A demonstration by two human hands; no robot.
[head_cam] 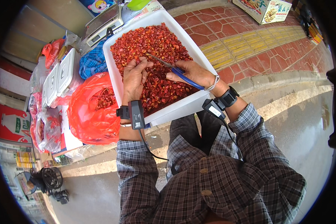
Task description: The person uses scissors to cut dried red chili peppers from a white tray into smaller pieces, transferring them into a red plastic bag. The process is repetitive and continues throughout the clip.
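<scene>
A white plastic tub [182, 104] before me holds a deep layer of chopped red chilies [156, 39] with yellow seeds. Over its middle, my right hand [191, 73] grips blue-handled scissors [182, 75], their metal blades pointing up and left above the chilies. My left hand [135, 74] is over the tub's left part, pinching a small red chili piece [136, 58] between its fingertips. The tip of the scissors lies just right of that hand. Whether the blades are apart is hard to tell.
Left of the tub sits a red plastic bag [86, 112] with more chilies inside. Beyond it are a blue checked cloth bag [93, 60], white lidded containers [58, 78] and a weighing scale [103, 23]. A printed carton [266, 11] stands on the paving.
</scene>
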